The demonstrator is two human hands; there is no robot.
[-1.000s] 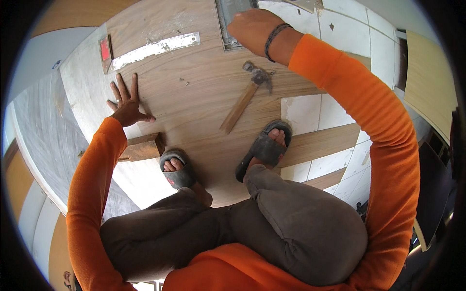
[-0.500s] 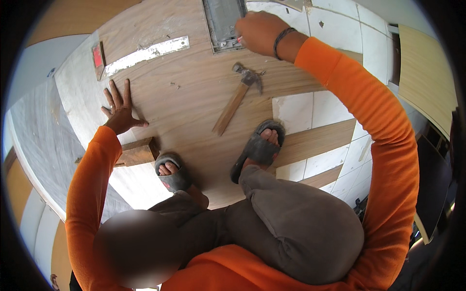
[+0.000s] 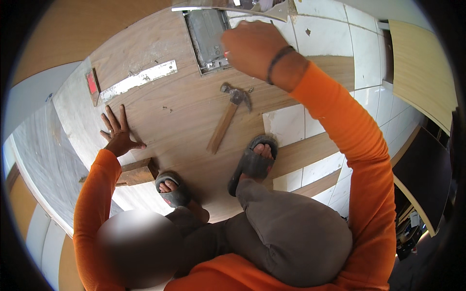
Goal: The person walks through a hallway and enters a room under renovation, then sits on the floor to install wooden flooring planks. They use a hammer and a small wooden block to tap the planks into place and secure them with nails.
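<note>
My left hand (image 3: 119,137) lies flat on the wood-grain boards with its fingers spread, and holds nothing. At the far middle my right hand (image 3: 257,48) is closed, its fingers curled at the right edge of a grey metal box (image 3: 208,36) set into the floor. A small red spot shows at its fingertips; what they grip is hidden. Between the hands a claw hammer (image 3: 222,128) rests on the boards, its head pointing away from me. A try square (image 3: 138,80) with a metal blade and a red-marked stock lies beyond my left hand.
A wooden block (image 3: 138,172) lies beside my left wrist. My sandalled feet (image 3: 257,160) stand on the boards. White tiles (image 3: 325,36) alternate with wood-grain strips at the right. Small bits (image 3: 166,108) are scattered near the hammer. Wooden panels (image 3: 422,72) stand at the far right.
The view has tilted, so the floor and tools sit lower in the picture, and more shows beyond the metal box. My right hand stays at its edge; my left hand remains flat.
</note>
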